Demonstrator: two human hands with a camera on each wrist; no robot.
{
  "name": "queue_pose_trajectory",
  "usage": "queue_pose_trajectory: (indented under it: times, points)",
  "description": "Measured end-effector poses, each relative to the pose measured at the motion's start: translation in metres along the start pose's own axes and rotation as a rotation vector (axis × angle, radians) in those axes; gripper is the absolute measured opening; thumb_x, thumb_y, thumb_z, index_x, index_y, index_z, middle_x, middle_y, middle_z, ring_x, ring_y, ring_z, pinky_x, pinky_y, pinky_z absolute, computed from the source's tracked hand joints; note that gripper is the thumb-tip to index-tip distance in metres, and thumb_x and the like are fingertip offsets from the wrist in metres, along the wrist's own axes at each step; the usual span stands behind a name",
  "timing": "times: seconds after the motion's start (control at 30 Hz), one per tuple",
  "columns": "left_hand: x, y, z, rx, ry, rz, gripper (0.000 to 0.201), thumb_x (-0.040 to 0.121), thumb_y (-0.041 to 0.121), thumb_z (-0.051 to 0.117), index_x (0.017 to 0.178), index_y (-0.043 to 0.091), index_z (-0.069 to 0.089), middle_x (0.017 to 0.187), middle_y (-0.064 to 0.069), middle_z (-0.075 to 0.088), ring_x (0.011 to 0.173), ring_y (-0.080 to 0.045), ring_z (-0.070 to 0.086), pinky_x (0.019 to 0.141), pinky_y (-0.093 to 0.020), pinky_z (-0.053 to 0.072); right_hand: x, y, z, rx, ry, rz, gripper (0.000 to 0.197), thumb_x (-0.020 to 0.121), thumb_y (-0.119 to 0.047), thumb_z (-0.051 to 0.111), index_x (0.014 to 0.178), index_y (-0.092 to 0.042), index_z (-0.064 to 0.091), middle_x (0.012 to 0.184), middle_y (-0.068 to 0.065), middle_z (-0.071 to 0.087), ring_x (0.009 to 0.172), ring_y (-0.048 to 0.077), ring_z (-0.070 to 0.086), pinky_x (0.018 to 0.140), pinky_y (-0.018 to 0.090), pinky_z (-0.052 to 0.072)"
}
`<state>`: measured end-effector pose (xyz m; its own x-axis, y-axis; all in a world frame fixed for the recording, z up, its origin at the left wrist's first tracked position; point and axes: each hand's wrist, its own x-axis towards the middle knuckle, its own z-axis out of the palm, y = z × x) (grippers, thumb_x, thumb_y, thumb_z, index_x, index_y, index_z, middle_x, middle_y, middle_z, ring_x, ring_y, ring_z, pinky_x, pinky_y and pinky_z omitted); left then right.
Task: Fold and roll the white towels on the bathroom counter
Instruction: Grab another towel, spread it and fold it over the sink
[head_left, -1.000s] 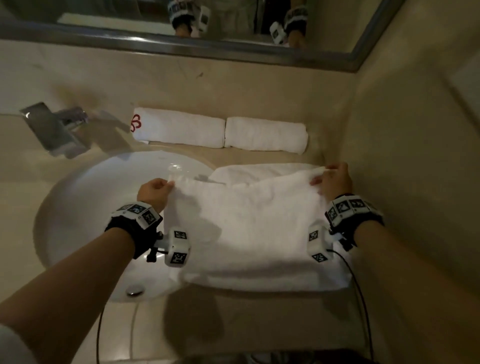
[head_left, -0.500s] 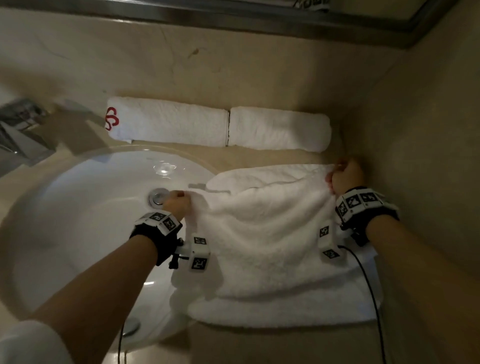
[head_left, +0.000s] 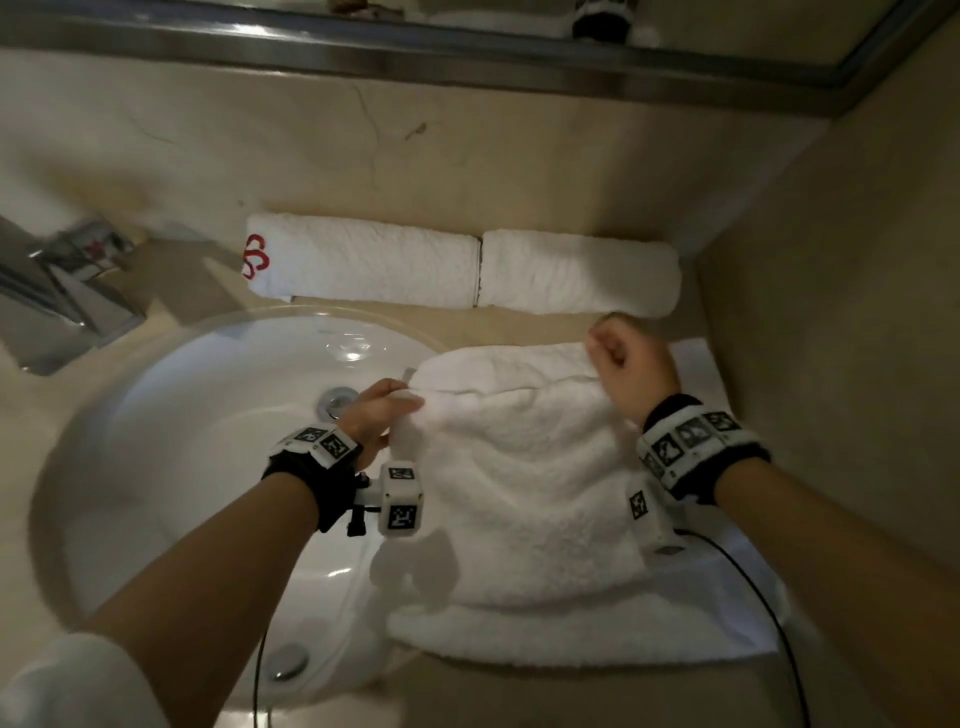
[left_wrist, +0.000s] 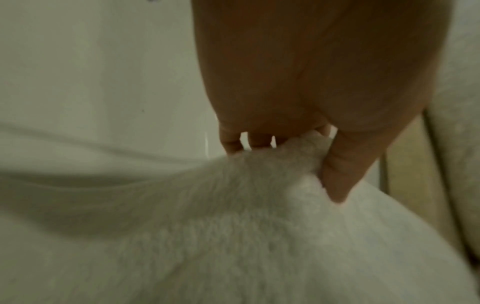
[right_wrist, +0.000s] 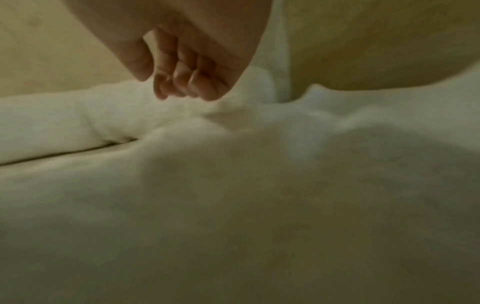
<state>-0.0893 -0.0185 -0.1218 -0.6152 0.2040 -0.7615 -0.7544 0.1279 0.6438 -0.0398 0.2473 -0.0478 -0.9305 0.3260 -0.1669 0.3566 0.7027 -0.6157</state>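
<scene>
1. Step in hand, as judged: folding of the towel (head_left: 540, 499), far edge laid over toward the two finished rolls (head_left: 457, 270) that lay just beyond both hands.
2. Left hand (head_left: 371, 415): pinched the left corner of the upper layer between thumb and fingers (left_wrist: 337, 164) (clear in the left wrist view), above the sink (head_left: 156, 467).
3. Right hand (head_left: 631, 371): fingers curled over the right far corner, no cloth seen between them in the right wrist view; probably released, held nothing.
4. Towel: spread between and below both hands, on the counter (head_left: 597, 701) at the right of the sink, left part over the basin edge, lower layer visible nearer than the wrists.
5. Next move, as judged: release of the left corner, smoothing of the fold, then rolling from one end, tight and even; risk of sliding into the basin.
</scene>
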Motion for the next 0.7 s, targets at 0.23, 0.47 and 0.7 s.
queue_pose_trajectory:
  times: [0.23, 0.47, 0.7]
  points:
    - [-0.039, 0.023, -0.025, -0.07, -0.116, 0.087, 0.029, 0.086, 0.0, 0.053, 0.065, 0.016, 0.042, 0.067, -0.001, 0.05, 0.06, -0.017, 0.05, 0.048, -0.022, 0.04, -0.018, -0.086, 0.076, -0.163, -0.523, -0.246, 0.044, 0.084, -0.04, 0.063, 0.12, -0.019, 0.052, 0.119, 0.001, 0.052, 0.105, 0.017, 0.054, 0.091, 0.032, 0.047]
    - [-0.054, 0.018, -0.042, -0.264, -0.233, -0.148, 0.042, 0.091, 0.036, 0.044, 0.082, 0.004, 0.067, 0.078, -0.014, 0.068, 0.069, -0.027, 0.065, 0.073, -0.036, 0.046, -0.024, -0.101, 0.09, -0.18, -0.645, -0.23, 0.032, 0.08, -0.028, 0.069, 0.104, -0.015, 0.053, 0.099, 0.002, 0.055, 0.092, 0.022, 0.055, 0.085, 0.037, 0.047]
    - [-0.056, 0.011, -0.037, -0.198, -0.249, -0.074, 0.032, 0.091, 0.009, 0.027, 0.083, 0.009, 0.057, 0.056, -0.005, 0.066, 0.047, -0.016, 0.061, 0.046, -0.016, 0.047, -0.027, -0.096, 0.08, -0.134, -0.527, -0.344, 0.019, 0.086, -0.017, 0.062, 0.08, -0.016, 0.044, 0.08, 0.004, 0.051, 0.071, 0.018, 0.045, 0.069, 0.033, 0.044]
